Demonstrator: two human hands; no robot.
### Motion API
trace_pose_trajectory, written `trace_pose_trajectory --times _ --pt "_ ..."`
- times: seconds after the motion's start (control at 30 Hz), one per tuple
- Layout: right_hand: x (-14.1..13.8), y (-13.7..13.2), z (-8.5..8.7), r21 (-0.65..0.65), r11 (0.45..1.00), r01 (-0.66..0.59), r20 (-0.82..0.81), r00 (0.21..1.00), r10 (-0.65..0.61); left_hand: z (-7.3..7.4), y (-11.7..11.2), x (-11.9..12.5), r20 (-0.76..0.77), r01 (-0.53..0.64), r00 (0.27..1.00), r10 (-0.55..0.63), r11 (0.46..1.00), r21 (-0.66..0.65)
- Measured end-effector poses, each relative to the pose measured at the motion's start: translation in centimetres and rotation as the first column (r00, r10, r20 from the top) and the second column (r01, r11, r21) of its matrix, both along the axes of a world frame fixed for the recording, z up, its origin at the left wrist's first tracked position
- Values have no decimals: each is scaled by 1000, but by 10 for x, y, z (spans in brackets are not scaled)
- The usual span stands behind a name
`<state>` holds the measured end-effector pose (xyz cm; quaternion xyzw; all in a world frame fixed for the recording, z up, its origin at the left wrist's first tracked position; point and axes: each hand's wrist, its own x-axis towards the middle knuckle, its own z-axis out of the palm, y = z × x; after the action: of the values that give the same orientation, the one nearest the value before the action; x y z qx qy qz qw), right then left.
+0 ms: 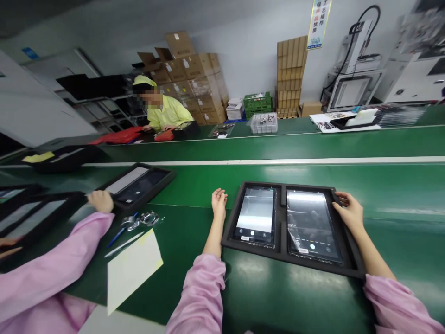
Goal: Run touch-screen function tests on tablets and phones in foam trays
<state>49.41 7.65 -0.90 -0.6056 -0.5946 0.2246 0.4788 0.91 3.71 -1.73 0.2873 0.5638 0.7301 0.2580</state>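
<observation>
In front of me lies a black foam tray with two recesses. A smaller tablet fills the left recess and a larger tablet the right one. Both screens are lit with what looks like a camera view, and clear film covers the larger one. My right hand grips the tray's far right edge, thumb on the rim and fingers around the outside. Beside the tray's left side is my left hand, fingers curled in loosely, with nothing visible in them; it appears apart from the tray.
At left, a pink-sleeved co-worker's hand touches another foam tray. Between us lie a pale sheet, a blue pen and crumpled clear film. A white strip crosses the green bench; beyond it sits a person in yellow.
</observation>
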Motion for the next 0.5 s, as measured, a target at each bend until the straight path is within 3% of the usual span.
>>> trace_pose_trajectory --times 0.1,0.2,0.3,0.37,0.43,0.47,0.5 --pt "-1 -1 0 5 1000 6 16 1000 -6 -1 1 -4 61 20 998 -21 1000 23" --pt "3 1 9 18 999 -29 192 981 25 0 0 -4 93 22 995 -27 998 51" --pt "0 -6 32 -11 995 -101 521 848 91 0 0 -2 97 27 995 -34 997 70" --pt "-15 -25 50 -91 980 -175 641 743 193 -2 1 -1 91 29 995 -35 997 69" --pt "-45 -60 64 -237 913 -332 639 655 404 -4 2 1 82 29 996 -33 998 56" --pt "-64 -83 66 -327 841 -431 601 592 537 -5 4 1 77 30 996 -33 999 45" --pt "-85 -108 65 -442 733 -517 552 488 677 -6 5 1 72 31 997 -34 999 34"
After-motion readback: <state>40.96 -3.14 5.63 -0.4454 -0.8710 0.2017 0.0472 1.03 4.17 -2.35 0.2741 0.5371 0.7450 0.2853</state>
